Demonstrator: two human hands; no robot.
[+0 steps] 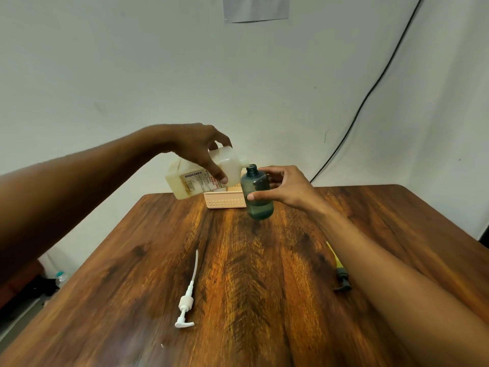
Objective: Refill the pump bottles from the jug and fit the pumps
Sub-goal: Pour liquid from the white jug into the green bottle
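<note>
Left hand [203, 152] around tipped jug [203, 178] — spout at green bottle [258, 193]; right hand [287, 188] gripping bottle.

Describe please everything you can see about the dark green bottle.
The dark green bottle is translucent plastic, round-shouldered, with an open threaded neck and no pump. It is held above the table, slightly tilted, in the right hand. The jug spout meets its mouth. Some liquid sits in its lower part.

One head-worn view looks forward and down over the table [264, 287], close.
</note>
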